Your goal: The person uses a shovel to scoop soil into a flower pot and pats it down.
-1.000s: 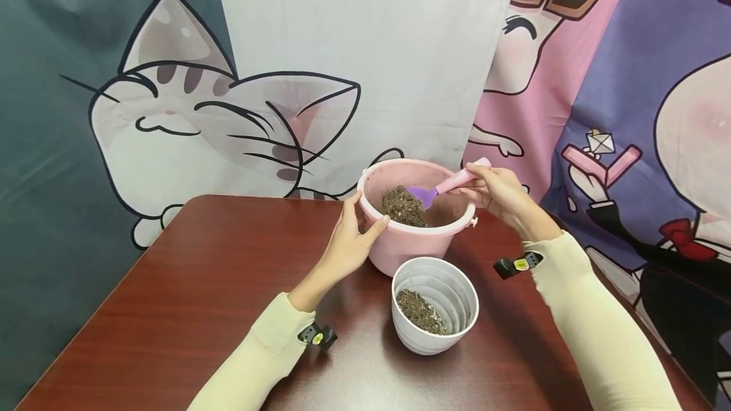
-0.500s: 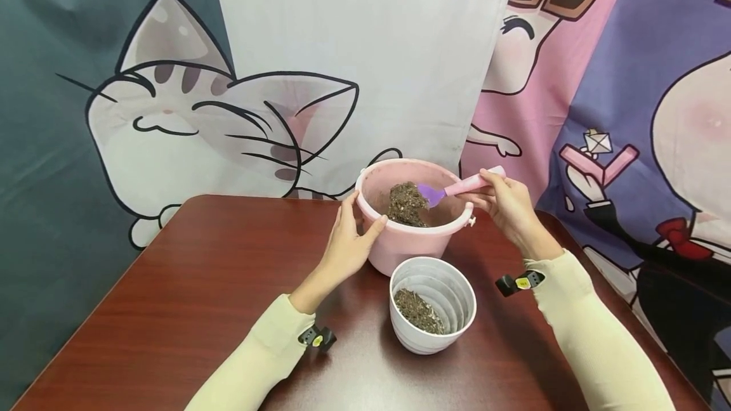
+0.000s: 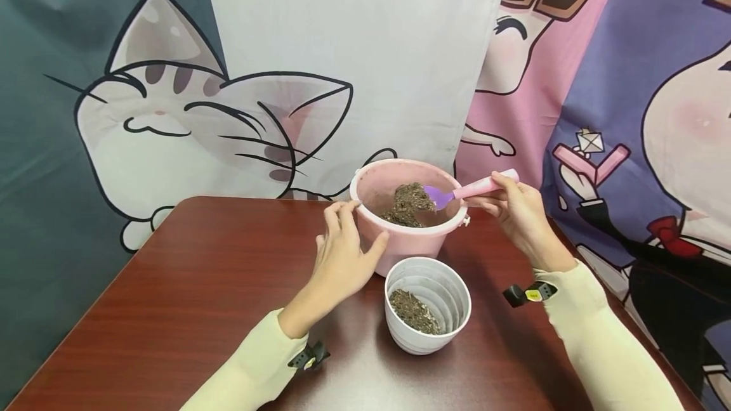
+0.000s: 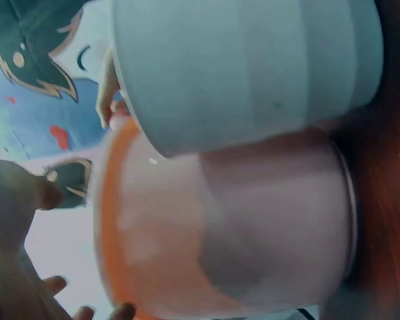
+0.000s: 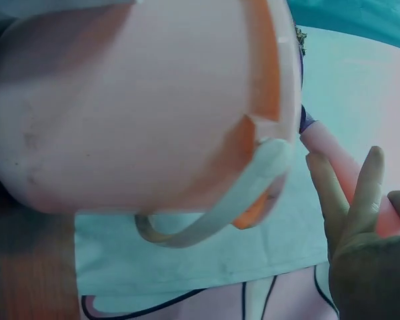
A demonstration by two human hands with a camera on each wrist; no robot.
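A small trowel (image 3: 476, 189) with a pink handle and purple blade is pinched by my right hand (image 3: 528, 221) over the right rim of a pink bucket (image 3: 411, 243). Its blade bears a clump of dark soil (image 3: 412, 198) inside the bucket. My left hand (image 3: 337, 259) is at the bucket's left rim, fingertips beside it and thumb spread in front; the left wrist view shows the thumb apart from the wall. In front of the bucket stands a white ribbed pot (image 3: 425, 342), with some soil (image 3: 412, 311) at its bottom. The right wrist view hides the trowel's blade behind the bucket (image 5: 120, 107).
All stands on a reddish-brown wooden table (image 3: 217, 278). A printed cartoon cloth (image 3: 354, 30) hangs close behind its far edge. The bucket's white handle (image 5: 213, 207) hangs down at its side. Black wrist cameras (image 3: 308, 357) sit on both sleeves.
My right hand has drawn the trowel rightward, lifting a clump of soil toward the bucket's right side. The left hand has loosened from the rim, its fingers shifting left.
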